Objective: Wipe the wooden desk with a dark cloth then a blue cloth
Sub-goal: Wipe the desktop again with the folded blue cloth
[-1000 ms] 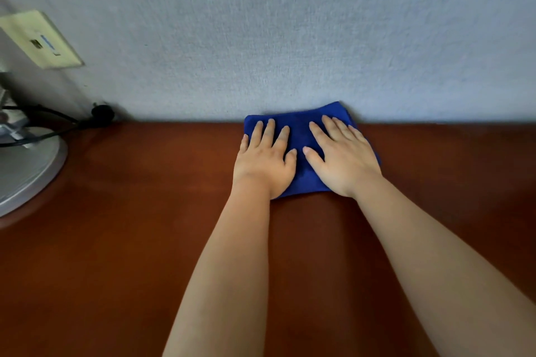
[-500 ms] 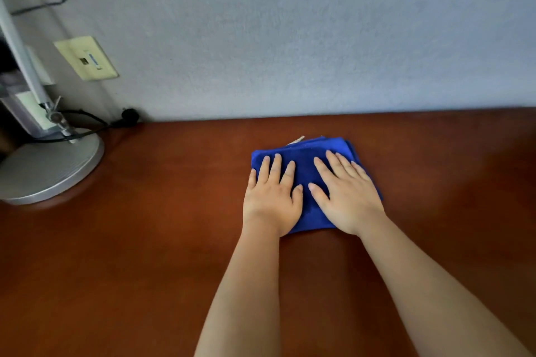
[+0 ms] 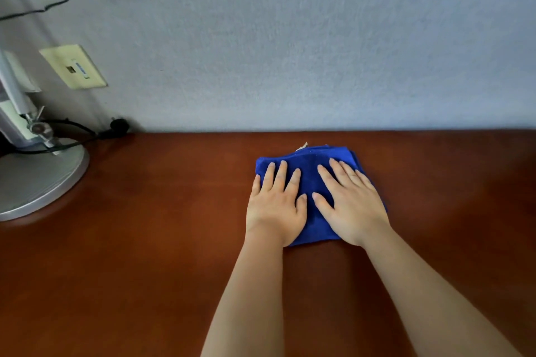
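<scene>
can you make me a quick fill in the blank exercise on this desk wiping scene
1. Both hands, left hand and right hand, press flat on a folded cloth whose colour is ____.
2. The cloth lies on a wooden ____.
3. The round silver lamp base stands on the person's ____ side.
4. The beige wall plate is fixed to the ____.

Missing words: blue; desk; left; wall

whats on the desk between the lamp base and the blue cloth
Nothing: in the head view, only bare wooden desk lies between the lamp base and the blue cloth.
</scene>
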A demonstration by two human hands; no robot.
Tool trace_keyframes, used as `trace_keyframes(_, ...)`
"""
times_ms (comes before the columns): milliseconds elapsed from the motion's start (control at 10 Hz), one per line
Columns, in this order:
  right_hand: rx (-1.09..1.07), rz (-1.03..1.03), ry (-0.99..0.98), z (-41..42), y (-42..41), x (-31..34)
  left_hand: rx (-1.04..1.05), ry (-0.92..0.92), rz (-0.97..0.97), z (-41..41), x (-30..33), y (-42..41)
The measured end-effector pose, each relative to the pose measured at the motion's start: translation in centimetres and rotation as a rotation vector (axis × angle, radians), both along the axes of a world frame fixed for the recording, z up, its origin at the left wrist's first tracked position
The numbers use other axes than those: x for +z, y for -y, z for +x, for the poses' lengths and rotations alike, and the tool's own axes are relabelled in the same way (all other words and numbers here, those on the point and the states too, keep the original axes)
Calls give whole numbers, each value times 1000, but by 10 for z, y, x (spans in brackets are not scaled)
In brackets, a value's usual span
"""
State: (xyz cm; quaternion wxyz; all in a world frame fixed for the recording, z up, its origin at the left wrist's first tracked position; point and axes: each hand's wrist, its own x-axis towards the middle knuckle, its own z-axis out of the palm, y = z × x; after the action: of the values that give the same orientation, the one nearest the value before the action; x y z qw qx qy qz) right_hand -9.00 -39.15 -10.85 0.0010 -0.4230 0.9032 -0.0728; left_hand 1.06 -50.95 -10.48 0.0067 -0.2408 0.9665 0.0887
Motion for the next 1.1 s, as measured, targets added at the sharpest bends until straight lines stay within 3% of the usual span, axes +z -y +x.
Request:
trace_keyframes(600,-33,11,23,-91,27,1,-8,-21,19,-95,-1,31)
trace_keyframes(1100,-107,18,73,-17,-44,8,-66,-3,23,-29,2,-37)
